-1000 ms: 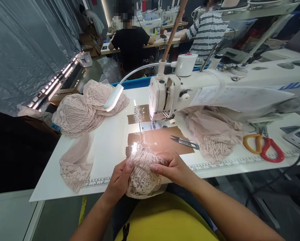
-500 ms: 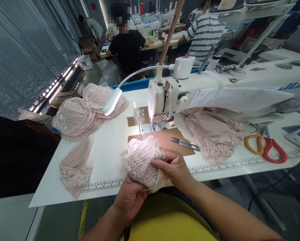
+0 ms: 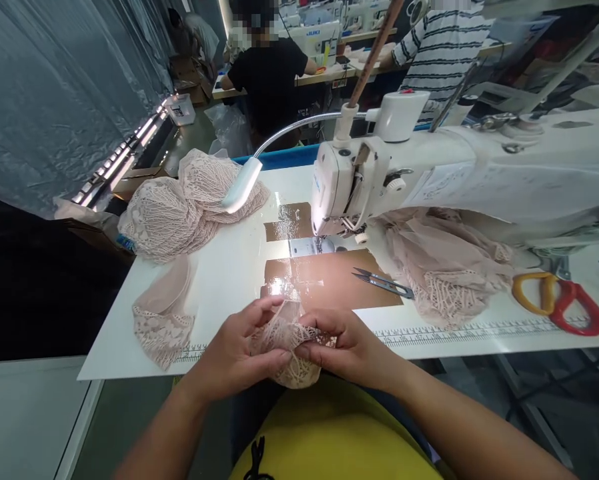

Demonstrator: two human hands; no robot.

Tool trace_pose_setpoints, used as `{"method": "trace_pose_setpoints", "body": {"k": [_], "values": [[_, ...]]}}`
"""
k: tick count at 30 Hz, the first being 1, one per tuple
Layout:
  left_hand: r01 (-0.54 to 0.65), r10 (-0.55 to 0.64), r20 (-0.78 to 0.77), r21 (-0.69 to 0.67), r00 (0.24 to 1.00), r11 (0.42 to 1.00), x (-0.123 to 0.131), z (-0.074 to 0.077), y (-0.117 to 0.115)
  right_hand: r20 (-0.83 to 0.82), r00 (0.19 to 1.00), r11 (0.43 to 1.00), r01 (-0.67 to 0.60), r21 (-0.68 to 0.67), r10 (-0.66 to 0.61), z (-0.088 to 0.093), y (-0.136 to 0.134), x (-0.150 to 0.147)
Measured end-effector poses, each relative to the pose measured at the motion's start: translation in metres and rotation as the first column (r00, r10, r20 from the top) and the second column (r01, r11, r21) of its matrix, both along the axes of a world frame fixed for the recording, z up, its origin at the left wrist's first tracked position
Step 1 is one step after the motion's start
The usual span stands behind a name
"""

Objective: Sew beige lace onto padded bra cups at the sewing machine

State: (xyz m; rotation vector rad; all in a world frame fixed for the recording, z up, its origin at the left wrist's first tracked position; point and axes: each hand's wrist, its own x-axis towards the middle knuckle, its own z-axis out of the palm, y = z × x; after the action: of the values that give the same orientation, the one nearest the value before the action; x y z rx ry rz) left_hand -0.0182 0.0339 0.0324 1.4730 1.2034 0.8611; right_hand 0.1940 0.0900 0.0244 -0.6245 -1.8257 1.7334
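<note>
A small piece of pale pink lace is bunched at the near edge of the white sewing table. My left hand grips its left side with curled fingers. My right hand pinches its right side, thumb on top. Both hands sit just in front of the brown plate under the white sewing machine.
Thread snips lie right of the needle plate. A heap of pink lace sits at the back left, a flat lace piece at the front left, more fabric under the machine arm. Red and yellow scissors lie at right. People sew at tables behind.
The lace was spread and lifted over the table half a second ago; now it is gathered smaller between both hands at the table edge. The camera has shifted slightly.
</note>
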Motion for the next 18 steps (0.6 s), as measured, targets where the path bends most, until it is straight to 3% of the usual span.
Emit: {"method": "trace_pose_setpoints", "body": {"k": [5, 12, 18], "values": [[0.066, -0.06, 0.16, -0.037, 0.985, 0.997, 0.014, -0.006, -0.003, -0.029, 0.986, 0.981, 0.167, 0.1, -0.165, -0.005, 0.002, -0.004], [0.03, -0.025, -0.051, 0.094, 0.998, 0.995, 0.005, -0.002, -0.005, -0.003, 0.963, 0.961, 0.27, 0.058, -0.27, -0.007, -0.002, -0.011], [-0.005, 0.016, -0.095, 0.117, 0.995, 0.993, 0.009, -0.002, 0.002, 0.054, 0.953, 0.953, 0.293, 0.081, -0.298, -0.011, -0.002, -0.014]]}}
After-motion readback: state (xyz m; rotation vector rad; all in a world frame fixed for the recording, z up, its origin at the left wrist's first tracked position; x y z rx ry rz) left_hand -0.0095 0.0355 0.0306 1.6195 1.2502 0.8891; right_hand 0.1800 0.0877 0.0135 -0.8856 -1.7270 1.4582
